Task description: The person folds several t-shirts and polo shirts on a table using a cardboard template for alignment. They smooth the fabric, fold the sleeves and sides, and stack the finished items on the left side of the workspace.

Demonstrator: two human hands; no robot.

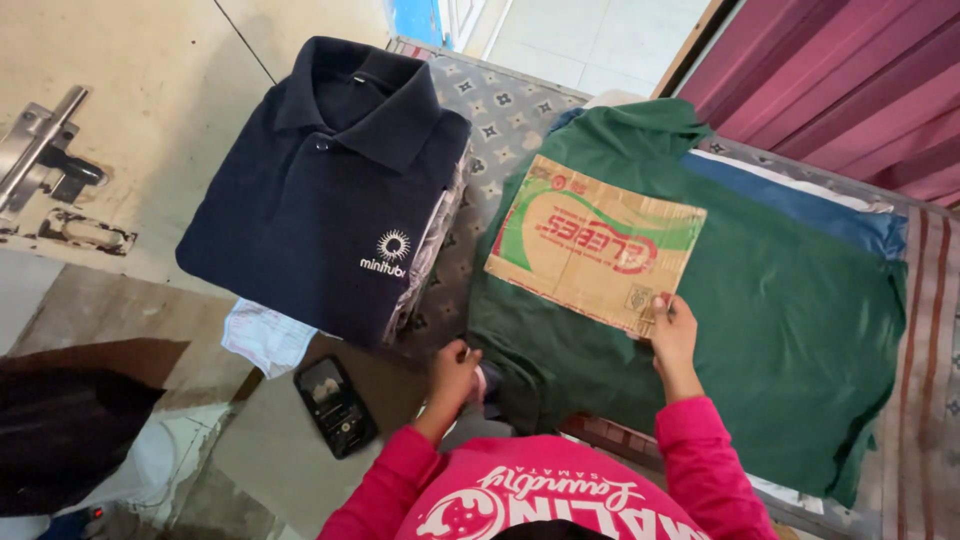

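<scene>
Flat printed brown cardboard sheet lies on spread green shirt; right hand pinches its near corner. Left hand grips the shirt's left edge. Folded navy polo shirt and black phone sit left.

A flat printed cardboard sheet lies on the spread green shirt, toward its collar end. The right hand touches the sheet's near corner — the left hand rests at the shirt's left edge. Left of the shirt sits a folded navy polo shirt; a black phone lies nearer, left of the left hand.
</scene>
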